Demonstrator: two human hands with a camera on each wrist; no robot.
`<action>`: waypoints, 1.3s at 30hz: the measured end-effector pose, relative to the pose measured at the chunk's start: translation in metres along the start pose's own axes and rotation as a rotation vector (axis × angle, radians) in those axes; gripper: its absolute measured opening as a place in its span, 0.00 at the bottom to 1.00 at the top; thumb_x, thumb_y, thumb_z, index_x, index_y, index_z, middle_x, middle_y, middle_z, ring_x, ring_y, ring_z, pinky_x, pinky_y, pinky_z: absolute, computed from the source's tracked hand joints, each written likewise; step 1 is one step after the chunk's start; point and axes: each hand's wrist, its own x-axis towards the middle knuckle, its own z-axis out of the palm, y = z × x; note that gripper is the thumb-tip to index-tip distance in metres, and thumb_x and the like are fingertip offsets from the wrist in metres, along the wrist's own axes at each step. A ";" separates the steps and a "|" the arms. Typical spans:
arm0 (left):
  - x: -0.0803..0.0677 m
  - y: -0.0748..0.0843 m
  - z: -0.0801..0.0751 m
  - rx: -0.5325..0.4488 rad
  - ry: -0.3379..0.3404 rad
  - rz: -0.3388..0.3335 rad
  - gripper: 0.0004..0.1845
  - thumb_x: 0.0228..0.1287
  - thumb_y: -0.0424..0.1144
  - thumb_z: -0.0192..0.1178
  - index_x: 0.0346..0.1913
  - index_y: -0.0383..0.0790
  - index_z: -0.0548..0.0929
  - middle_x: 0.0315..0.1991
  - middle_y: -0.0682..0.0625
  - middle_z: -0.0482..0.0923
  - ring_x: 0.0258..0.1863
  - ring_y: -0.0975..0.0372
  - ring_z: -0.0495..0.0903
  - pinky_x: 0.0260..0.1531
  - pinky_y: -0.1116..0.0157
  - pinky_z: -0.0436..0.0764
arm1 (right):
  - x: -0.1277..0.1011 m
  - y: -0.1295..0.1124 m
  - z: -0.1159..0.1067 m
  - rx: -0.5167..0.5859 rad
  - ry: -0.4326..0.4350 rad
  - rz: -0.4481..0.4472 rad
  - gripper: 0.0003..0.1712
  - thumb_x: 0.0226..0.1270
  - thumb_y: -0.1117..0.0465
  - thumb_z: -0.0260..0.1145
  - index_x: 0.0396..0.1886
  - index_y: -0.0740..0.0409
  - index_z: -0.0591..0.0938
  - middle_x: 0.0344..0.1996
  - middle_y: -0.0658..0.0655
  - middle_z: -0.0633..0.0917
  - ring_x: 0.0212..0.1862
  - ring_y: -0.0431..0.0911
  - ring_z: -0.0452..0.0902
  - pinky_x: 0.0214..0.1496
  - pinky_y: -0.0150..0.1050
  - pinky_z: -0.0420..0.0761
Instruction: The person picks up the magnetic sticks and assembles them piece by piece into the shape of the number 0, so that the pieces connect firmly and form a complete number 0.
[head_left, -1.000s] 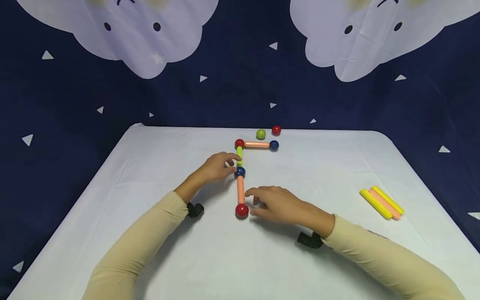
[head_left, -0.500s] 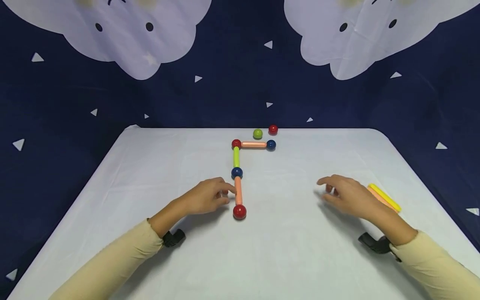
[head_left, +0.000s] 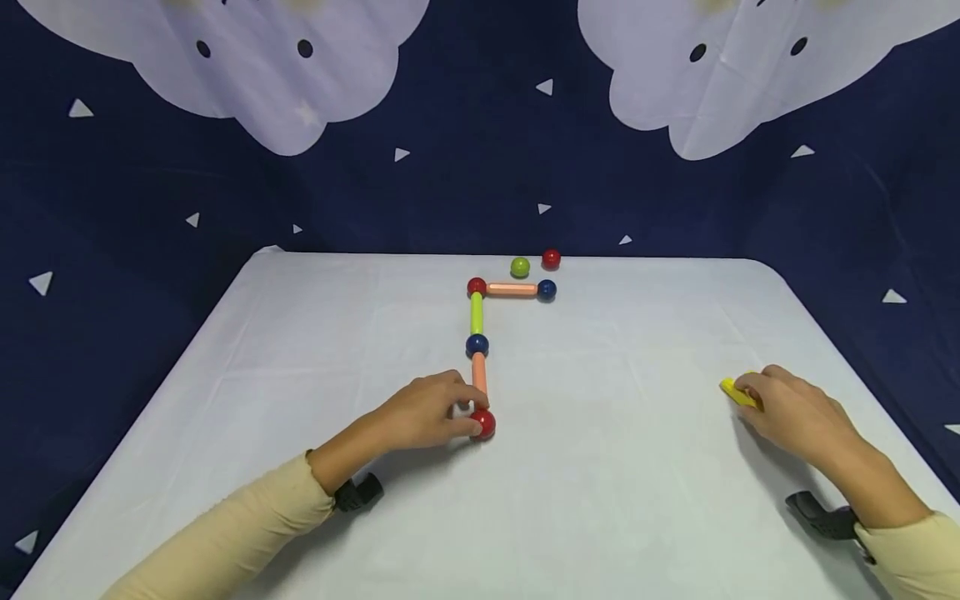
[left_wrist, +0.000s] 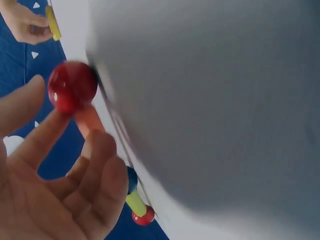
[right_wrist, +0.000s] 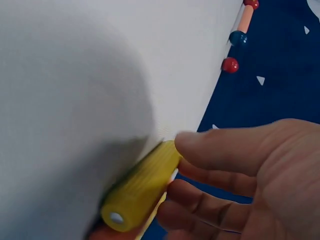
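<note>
A chain of balls and rods lies on the white table (head_left: 600, 500). From the near red ball (head_left: 484, 424) an orange rod (head_left: 480, 375) runs up to a blue ball (head_left: 477, 344), then a green rod (head_left: 476, 315) to a red ball (head_left: 477, 287). My left hand (head_left: 468, 410) pinches the near red ball (left_wrist: 72, 87) between thumb and fingers (left_wrist: 47, 137). At the right, my right hand (head_left: 750, 393) grips a yellow stick (head_left: 738, 392), thumb (right_wrist: 235, 150) on top of the yellow stick (right_wrist: 142, 187). The other sticks there are mostly hidden.
From the far red ball a second orange rod (head_left: 512, 289) leads right to a blue ball (head_left: 547, 289). Loose green (head_left: 520, 267) and red (head_left: 551, 259) balls lie near the table's far edge. A dark blue cloth with white clouds hangs behind.
My right hand swept from the near red ball out to the sticks at the right and took hold of a yellow one. My left hand slid down the chain to the near red ball.
</note>
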 end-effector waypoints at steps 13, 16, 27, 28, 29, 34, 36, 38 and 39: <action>0.004 0.002 0.005 -0.061 -0.014 -0.028 0.12 0.59 0.39 0.70 0.44 0.50 0.81 0.34 0.54 0.86 0.31 0.65 0.77 0.31 0.67 0.74 | 0.006 0.002 0.001 0.070 0.001 -0.007 0.20 0.56 0.69 0.69 0.50 0.71 0.79 0.36 0.66 0.84 0.36 0.56 0.79 0.34 0.52 0.77; 0.004 0.002 0.007 -0.076 -0.014 -0.035 0.12 0.59 0.38 0.70 0.44 0.49 0.81 0.33 0.54 0.86 0.30 0.65 0.77 0.29 0.68 0.73 | 0.006 0.003 -0.001 0.072 -0.056 0.003 0.22 0.57 0.66 0.69 0.51 0.69 0.77 0.34 0.63 0.83 0.33 0.52 0.75 0.33 0.49 0.75; 0.003 0.002 0.008 -0.066 -0.029 -0.047 0.13 0.58 0.39 0.71 0.44 0.50 0.80 0.33 0.55 0.84 0.29 0.65 0.77 0.30 0.67 0.73 | 0.012 -0.018 0.000 0.113 -0.055 -0.085 0.20 0.57 0.66 0.70 0.50 0.64 0.79 0.35 0.62 0.86 0.31 0.47 0.77 0.29 0.39 0.73; 0.004 0.002 0.008 -0.065 -0.030 -0.046 0.13 0.58 0.39 0.71 0.44 0.50 0.80 0.33 0.55 0.84 0.29 0.65 0.77 0.30 0.67 0.73 | 0.014 -0.021 0.000 0.121 -0.052 -0.105 0.20 0.58 0.65 0.70 0.50 0.63 0.80 0.35 0.62 0.87 0.31 0.46 0.77 0.29 0.39 0.73; 0.004 0.002 0.008 -0.064 -0.031 -0.045 0.13 0.59 0.39 0.71 0.44 0.50 0.80 0.33 0.55 0.84 0.30 0.65 0.77 0.30 0.67 0.73 | 0.015 -0.024 0.000 0.127 -0.049 -0.125 0.19 0.58 0.65 0.70 0.50 0.62 0.80 0.35 0.60 0.87 0.31 0.44 0.76 0.29 0.38 0.72; 0.006 0.004 0.008 -0.072 -0.034 -0.049 0.13 0.58 0.39 0.71 0.45 0.48 0.80 0.35 0.53 0.86 0.32 0.64 0.77 0.31 0.67 0.74 | 0.020 -0.041 0.000 0.157 -0.050 -0.236 0.16 0.58 0.65 0.71 0.48 0.57 0.82 0.34 0.51 0.87 0.30 0.38 0.73 0.29 0.33 0.71; 0.006 0.004 0.009 -0.072 -0.041 -0.057 0.13 0.58 0.39 0.71 0.45 0.49 0.80 0.35 0.53 0.86 0.32 0.64 0.77 0.31 0.67 0.74 | 0.023 -0.049 -0.001 0.168 -0.064 -0.279 0.16 0.58 0.66 0.71 0.48 0.55 0.83 0.34 0.49 0.87 0.31 0.36 0.73 0.30 0.32 0.72; 0.006 0.005 0.008 -0.070 -0.045 -0.067 0.13 0.58 0.39 0.71 0.45 0.49 0.80 0.34 0.54 0.85 0.31 0.64 0.77 0.30 0.66 0.74 | 0.027 -0.059 -0.002 0.177 -0.072 -0.328 0.17 0.59 0.66 0.70 0.48 0.54 0.83 0.35 0.48 0.87 0.32 0.36 0.73 0.31 0.32 0.72; 0.006 0.005 0.008 -0.070 -0.045 -0.069 0.13 0.58 0.39 0.71 0.44 0.49 0.80 0.34 0.54 0.85 0.31 0.64 0.77 0.30 0.66 0.74 | 0.029 -0.064 -0.002 0.177 -0.078 -0.345 0.17 0.59 0.67 0.70 0.49 0.53 0.83 0.35 0.48 0.87 0.32 0.36 0.74 0.32 0.32 0.73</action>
